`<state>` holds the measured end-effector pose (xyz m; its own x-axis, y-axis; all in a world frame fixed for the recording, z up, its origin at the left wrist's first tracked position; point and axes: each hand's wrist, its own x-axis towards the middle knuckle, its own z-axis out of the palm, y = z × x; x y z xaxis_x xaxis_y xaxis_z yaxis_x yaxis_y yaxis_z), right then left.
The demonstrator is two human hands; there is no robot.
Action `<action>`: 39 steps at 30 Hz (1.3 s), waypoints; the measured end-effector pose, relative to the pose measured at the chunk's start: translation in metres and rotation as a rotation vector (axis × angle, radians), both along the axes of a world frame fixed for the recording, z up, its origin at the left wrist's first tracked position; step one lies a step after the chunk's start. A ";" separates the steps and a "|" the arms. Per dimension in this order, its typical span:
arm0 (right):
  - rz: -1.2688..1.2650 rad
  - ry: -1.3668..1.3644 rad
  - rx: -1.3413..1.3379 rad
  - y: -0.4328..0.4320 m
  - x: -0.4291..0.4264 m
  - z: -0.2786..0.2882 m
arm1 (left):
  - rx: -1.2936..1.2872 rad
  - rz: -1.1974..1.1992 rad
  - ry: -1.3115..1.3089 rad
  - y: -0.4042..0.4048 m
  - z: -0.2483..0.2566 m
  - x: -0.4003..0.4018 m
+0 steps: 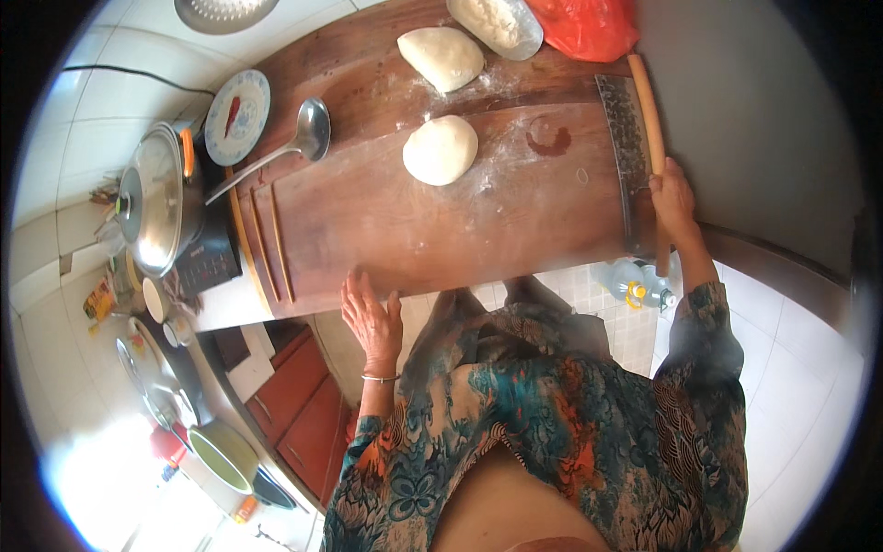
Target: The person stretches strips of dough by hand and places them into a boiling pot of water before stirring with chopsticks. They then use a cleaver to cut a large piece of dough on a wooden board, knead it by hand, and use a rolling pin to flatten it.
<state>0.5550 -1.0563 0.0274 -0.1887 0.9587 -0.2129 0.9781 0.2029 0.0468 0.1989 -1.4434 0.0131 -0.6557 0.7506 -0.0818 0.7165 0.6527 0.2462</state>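
Observation:
At the right end of the wooden board, my right hand grips a long wooden rolling pin. Beside the pin lies a cleaver with a mottled dark blade, its handle partly behind my hand. My left hand rests empty at the board's front edge, thumb apart from the fingers. A round ball of dough sits on the floured middle of the board. Behind it is a second dough piece with one straight side. A metal scoop of flour stands farther back.
To the left are two chopsticks, a steel ladle, a plate with a red chili and a lidded pot on a black cooktop. A red plastic bag is at the back right. Plastic bottles stand below the board.

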 end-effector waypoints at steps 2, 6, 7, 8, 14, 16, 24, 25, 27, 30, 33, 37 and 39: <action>0.024 0.286 0.182 -0.003 0.016 -0.009 | 0.039 0.024 -0.029 -0.003 0.002 0.010; 0.002 0.739 0.001 -0.047 -0.012 0.044 | 0.204 0.083 -0.147 0.004 0.015 0.021; 0.013 0.747 -0.010 -0.064 -0.022 0.053 | 0.199 0.096 -0.137 0.007 0.016 0.023; 0.060 0.843 -0.057 -0.078 -0.030 0.061 | 0.208 0.061 -0.116 0.011 0.019 0.022; 0.523 0.846 -0.287 -0.149 -0.058 0.044 | 0.319 0.047 -0.081 0.020 0.047 0.024; 0.632 0.861 -0.473 -0.165 -0.081 0.040 | 0.250 -0.077 -0.020 0.032 0.071 0.031; 0.926 0.857 -0.643 -0.196 -0.138 0.043 | 0.149 -0.533 -0.071 0.057 0.054 0.036; 0.938 0.811 -0.672 -0.197 -0.141 0.046 | 0.160 -0.530 -0.074 0.056 0.052 0.034; 0.950 0.762 -0.713 -0.196 -0.144 0.051 | 0.247 -0.489 -0.129 0.047 0.050 0.032; 1.038 0.751 -0.545 -0.187 -0.145 0.054 | 0.267 -0.385 -0.133 0.027 0.046 0.025; 1.093 0.536 -0.634 -0.188 -0.140 0.038 | 0.192 -0.296 -0.184 0.004 0.043 0.020; 0.898 0.561 -0.738 -0.193 -0.131 0.037 | 0.113 -0.265 -0.078 -0.014 0.050 0.018; 0.794 0.612 -0.764 -0.197 -0.116 0.044 | 0.284 -0.001 0.053 -0.018 0.050 0.013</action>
